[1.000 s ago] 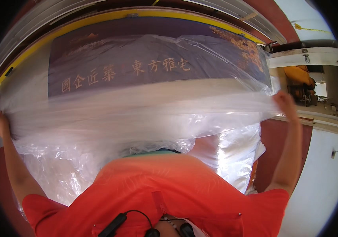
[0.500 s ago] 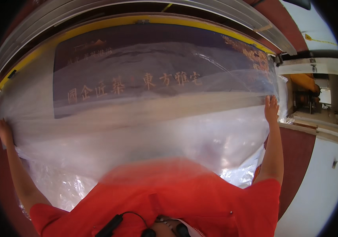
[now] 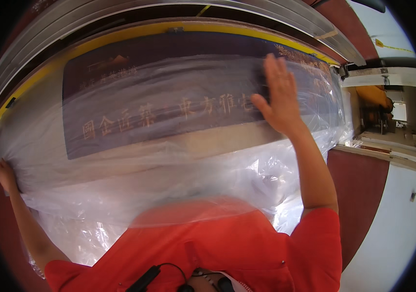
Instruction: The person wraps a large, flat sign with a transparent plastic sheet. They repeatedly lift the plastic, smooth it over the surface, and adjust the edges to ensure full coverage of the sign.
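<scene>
The right hand (image 3: 278,95) lies flat and open, fingers spread and pointing upward, its palm pressed on a thin, clear, crinkled plastic sheet (image 3: 169,160). It rests on the upper right part of the sheet, over the right end of a long dark blue board with gold lettering and a pale cream band along its lower edge (image 3: 169,104). The bare forearm runs down from the hand to the short sleeve of a bright orange shirt (image 3: 227,243) at the lower edge of the view.

The left hand (image 3: 7,176) is far to the left, well apart from the right one, at the left edge of the plastic. Its fingers curl against the sheet's edge; whether they pinch the film or only press on it cannot be told.

The plastic sheet covers nearly the whole board from left to right and hangs in loose, glossy folds below it, down to the person's chest. The board lies under the sheet, spanning the middle of the view between the two hands.

Above the board runs a yellow strip (image 3: 120,36), and beyond it a grey metal rail (image 3: 101,12). To the right, a dark red panel (image 3: 359,194) sits below a white ledge (image 3: 388,78).
</scene>
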